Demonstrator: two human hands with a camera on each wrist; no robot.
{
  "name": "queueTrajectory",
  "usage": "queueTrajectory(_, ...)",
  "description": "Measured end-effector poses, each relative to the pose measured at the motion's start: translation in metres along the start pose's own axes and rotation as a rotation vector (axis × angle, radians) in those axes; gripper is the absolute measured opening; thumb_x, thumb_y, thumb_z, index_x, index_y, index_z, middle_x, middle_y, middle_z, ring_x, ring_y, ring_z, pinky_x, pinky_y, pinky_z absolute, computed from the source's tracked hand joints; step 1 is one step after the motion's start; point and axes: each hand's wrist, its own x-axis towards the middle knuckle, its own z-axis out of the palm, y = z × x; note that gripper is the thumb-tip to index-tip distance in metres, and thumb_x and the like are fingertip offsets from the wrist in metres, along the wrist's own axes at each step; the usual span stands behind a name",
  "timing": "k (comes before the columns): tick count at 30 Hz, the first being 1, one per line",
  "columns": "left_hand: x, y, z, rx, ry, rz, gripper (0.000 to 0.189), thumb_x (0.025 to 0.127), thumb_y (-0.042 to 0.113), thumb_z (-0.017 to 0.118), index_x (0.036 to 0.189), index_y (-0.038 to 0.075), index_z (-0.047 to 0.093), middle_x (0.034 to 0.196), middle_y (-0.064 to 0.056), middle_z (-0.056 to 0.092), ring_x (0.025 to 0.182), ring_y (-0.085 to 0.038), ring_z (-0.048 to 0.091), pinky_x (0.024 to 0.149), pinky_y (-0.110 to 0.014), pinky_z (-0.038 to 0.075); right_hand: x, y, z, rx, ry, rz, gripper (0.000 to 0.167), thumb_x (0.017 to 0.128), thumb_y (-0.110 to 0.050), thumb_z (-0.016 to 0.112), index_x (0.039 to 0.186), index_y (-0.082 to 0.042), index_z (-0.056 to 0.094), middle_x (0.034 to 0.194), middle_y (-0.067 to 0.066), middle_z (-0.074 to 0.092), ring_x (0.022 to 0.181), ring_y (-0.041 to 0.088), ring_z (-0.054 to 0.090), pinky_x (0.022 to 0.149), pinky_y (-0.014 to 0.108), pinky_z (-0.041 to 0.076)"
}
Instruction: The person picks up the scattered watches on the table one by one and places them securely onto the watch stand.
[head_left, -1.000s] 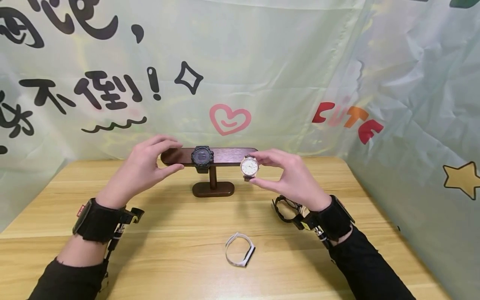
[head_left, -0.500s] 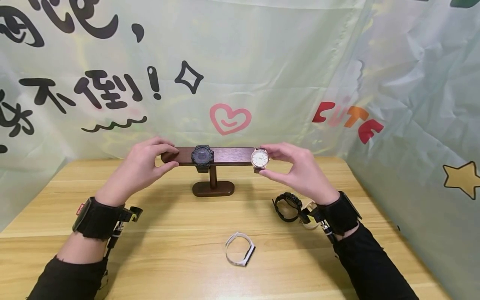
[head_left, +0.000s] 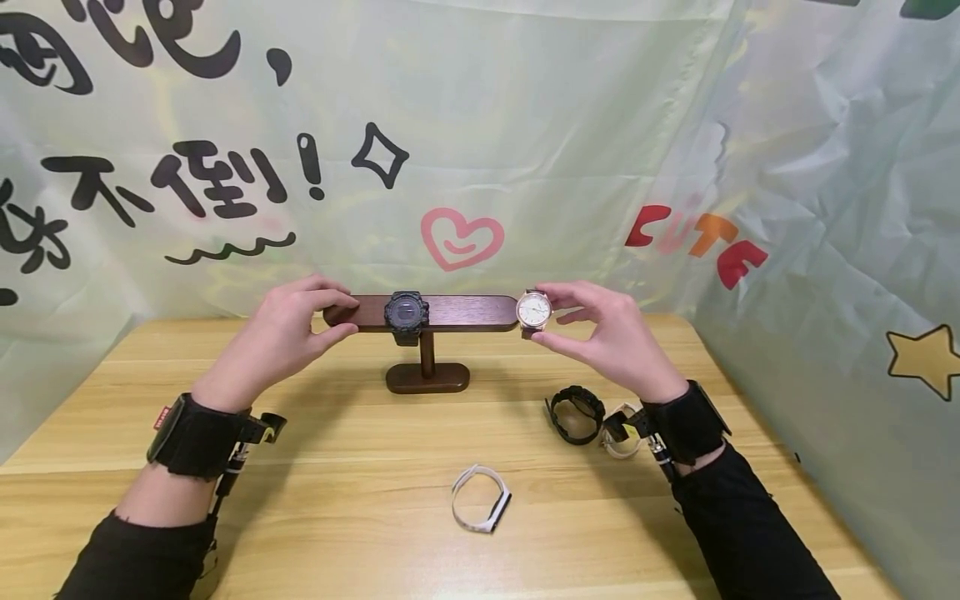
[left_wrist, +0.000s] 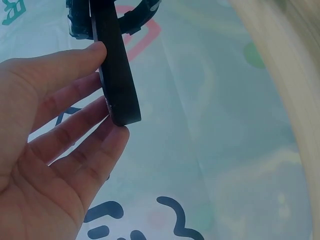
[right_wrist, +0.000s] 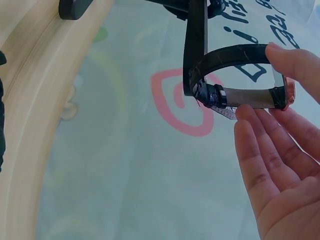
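Pinched between thumb and fingers, the white-faced watch (head_left: 534,309) sits in the right hand (head_left: 609,327), right up at the right end of the wooden stand (head_left: 471,312), dial facing the near side! Its strap is closed in a loop, and the right wrist view shows that loop meeting the stand's tip, though whether it is around the wood I cannot tell. Over on the left, the left hand (head_left: 288,325) has thumb and fingers pinching the stand's other end. Between them, left of centre, a chunky black watch (head_left: 406,311) is strapped around the stand. Down on the table (head_left: 337,492), a second black watch (head_left: 588,400) lies near right, just beside a cream band (head_left: 622,454) partly hidden by the wrist gear (head_left: 678,423), while a white fitness band (head_left: 498,512) lies nearest, on its side.
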Motion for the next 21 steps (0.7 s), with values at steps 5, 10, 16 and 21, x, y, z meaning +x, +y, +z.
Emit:
queueTrajectory(5,0.000,0.001,-0.001,-0.006,-0.006,-0.001,0.026,0.093,0.011,0.085,0.117,0.004,0.080,0.118,-0.013,0.075,0.101,-0.030,0.072,0.084,-0.048,0.058,0.000,0.006,0.000,0.013,0.000,0.015,0.054,0.089,-0.014,0.090,0.139,-0.015,0.071,0.128,0.004,0.077,0.110,0.020,0.076,0.095,0.031,0.064)
queueTrajectory(10,0.000,0.000,0.000,-0.006,-0.010,-0.003,0.026,0.093,0.012,0.085,0.118,0.004,0.080,0.118,-0.013,0.075,0.102,-0.030,0.072,0.084,-0.048,0.058,0.000,0.009,0.001,0.015,-0.004,0.032,0.053,0.089,-0.015,0.090,0.139,-0.015,0.072,0.130,0.005,0.077,0.111,0.022,0.077,0.098,0.032,0.063)
queueTrajectory(16,0.000,-0.001,0.000,-0.011,-0.013,-0.007,0.027,0.093,0.012,0.085,0.118,0.004,0.080,0.118,-0.013,0.075,0.102,-0.030,0.071,0.086,-0.048,0.059,0.001,0.014,0.002,0.009,-0.018,0.056,0.053,0.090,-0.017,0.090,0.139,-0.016,0.071,0.132,0.005,0.076,0.113,0.022,0.076,0.102,0.033,0.061)
queueTrajectory(21,0.000,-0.001,0.000,-0.008,-0.012,-0.005,0.027,0.092,0.011,0.085,0.118,0.004,0.080,0.118,-0.013,0.075,0.102,-0.030,0.071,0.085,-0.048,0.059,0.002,0.017,0.005,0.009,-0.035,0.076,0.054,0.091,-0.018,0.089,0.141,-0.015,0.070,0.133,0.006,0.076,0.116,0.023,0.076,0.104,0.034,0.061)
